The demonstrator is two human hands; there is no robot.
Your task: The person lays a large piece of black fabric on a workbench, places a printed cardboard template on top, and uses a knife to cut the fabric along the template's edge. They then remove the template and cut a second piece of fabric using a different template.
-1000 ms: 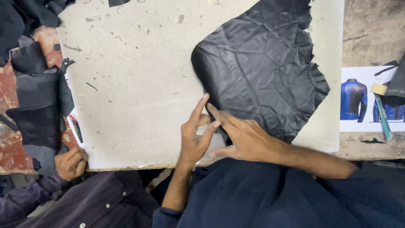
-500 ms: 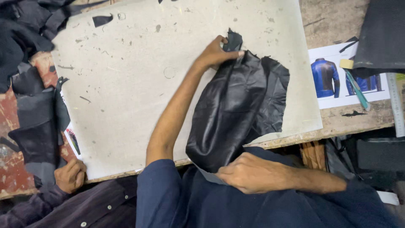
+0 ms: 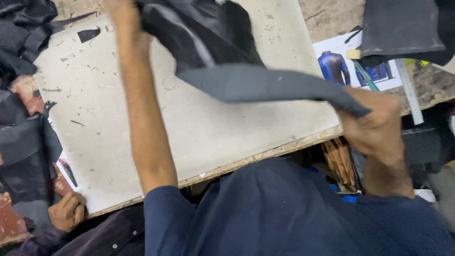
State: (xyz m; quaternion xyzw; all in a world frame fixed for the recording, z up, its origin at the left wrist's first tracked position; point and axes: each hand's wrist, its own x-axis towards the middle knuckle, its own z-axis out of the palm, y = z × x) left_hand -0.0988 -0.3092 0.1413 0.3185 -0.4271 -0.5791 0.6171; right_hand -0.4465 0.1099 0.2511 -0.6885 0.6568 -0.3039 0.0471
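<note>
From the head view we see a person in a dark blue shirt holding a black leather piece (image 3: 222, 61) up off the pale cutting board (image 3: 199, 128), stretched between both hands. The left hand (image 3: 124, 19) is raised to the far edge of the board, near the top of the frame, and is closed on the upper end of the leather; its fingers are partly cut off by the frame, so we judge the grip from the way the material bunches there. The right hand (image 3: 377, 125) sits low, just off the near right edge of the board, fist clenched on the other end. The hands are well apart, and this seems to be why the piece hangs taut instead of lying flat: its greyer underside turns toward us along the lower fold. Its long axis runs diagonally, from the far left down to the near right. Beyond the right hand lie a printed sheet with blue jacket drawings (image 3: 353, 64), a ruler (image 3: 408, 92) and another dark hide (image 3: 403, 28). At lower left, a co-worker's fist (image 3: 67, 212) rests near the board's corner beside dark scraps (image 3: 23, 156).
</note>
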